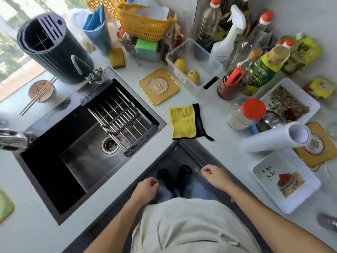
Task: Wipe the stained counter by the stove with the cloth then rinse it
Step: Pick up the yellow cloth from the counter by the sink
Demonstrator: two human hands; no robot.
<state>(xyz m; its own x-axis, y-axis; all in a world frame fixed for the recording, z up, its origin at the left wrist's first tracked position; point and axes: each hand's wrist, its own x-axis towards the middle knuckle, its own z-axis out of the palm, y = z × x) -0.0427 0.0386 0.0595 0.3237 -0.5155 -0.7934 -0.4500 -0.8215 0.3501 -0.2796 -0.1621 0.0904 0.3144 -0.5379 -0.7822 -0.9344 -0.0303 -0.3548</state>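
Cloth [184, 121] lies flat on counter [215, 125] ahead of both hands, nearer my right hand [212, 174]; fingers loosely curled, empty.

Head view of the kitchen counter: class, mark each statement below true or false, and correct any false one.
1. The yellow cloth lies flat on the counter. True.
2. The right hand holds the cloth. False: it holds nothing, and so does the left hand.
3. The sink is full of dishes. False: only a roll-up rack lies across it.
4. Two yellowish fruits sit in the clear tub. True.
5. The jar has a red lid. True.
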